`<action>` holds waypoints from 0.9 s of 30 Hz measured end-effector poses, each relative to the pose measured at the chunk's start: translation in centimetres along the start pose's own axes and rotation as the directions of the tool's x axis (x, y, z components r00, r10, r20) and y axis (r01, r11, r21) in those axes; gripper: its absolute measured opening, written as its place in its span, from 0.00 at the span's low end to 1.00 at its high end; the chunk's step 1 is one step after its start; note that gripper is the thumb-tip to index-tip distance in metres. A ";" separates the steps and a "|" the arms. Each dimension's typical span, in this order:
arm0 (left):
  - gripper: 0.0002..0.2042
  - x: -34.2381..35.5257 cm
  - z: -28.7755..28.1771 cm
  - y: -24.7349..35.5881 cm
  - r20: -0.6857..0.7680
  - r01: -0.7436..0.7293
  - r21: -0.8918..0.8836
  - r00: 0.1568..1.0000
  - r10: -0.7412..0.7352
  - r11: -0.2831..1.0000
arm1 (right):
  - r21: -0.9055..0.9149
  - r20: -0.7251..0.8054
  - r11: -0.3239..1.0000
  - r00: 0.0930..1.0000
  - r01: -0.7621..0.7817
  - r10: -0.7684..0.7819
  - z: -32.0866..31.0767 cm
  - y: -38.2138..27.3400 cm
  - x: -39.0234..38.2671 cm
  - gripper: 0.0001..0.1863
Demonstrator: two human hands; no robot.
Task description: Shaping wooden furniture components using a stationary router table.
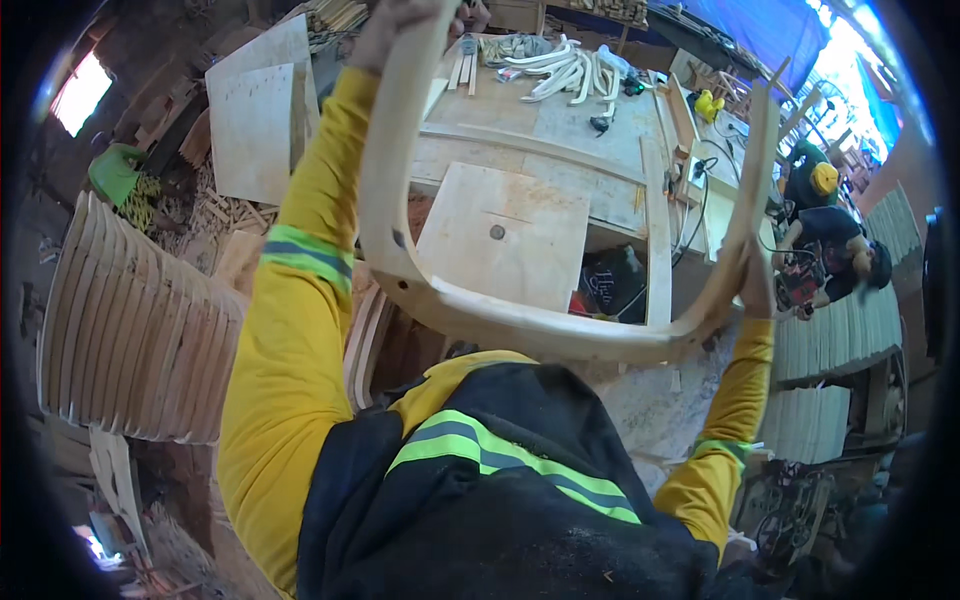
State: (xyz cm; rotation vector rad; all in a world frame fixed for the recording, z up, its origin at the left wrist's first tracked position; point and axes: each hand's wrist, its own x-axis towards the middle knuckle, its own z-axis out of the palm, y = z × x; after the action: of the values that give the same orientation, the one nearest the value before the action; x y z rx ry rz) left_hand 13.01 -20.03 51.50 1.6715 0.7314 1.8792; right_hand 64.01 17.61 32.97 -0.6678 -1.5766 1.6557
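Holding up a U-shaped wooden frame (560,335) in front of the chest, over the near side of the desk (560,115) in this view; crossbar running left to right, nearest the body; both legs pointing away, open end toward the desk's far side. Grasped by left hand (393,20) far up the left leg, partly cut off by the upper edge of view; grasped by right hand (757,285) much lower on the right leg, just past the rounded corner; so nearer the crossbar on the right than on the left; cannot tell whether touching the desk.

For containers, note a dark bag (612,280) in the opening under the desk, just beyond the crossbar; cannot tell contents. Seen through the frame, a square plywood panel (500,205); farther off on the desk, a loose heap of curved pale pieces (565,75); at far left, a stack of curved wooden parts (140,330); at right, well apart, a co-worker (835,245) with a red tool (797,285).
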 end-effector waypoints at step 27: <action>0.32 2.0 9.3 12.6 0.220 -0.017 0.262 0.975 -0.043 0.965 | -0.620 0.008 0.562 0.721 0.547 -0.693 8.5 -3.1 11.5 0.34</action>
State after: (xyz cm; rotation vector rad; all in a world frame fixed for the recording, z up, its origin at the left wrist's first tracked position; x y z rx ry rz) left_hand 21.74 -27.24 62.57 1.9971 0.9251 1.6035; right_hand 50.97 21.60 38.31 -0.4758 -1.8577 0.5088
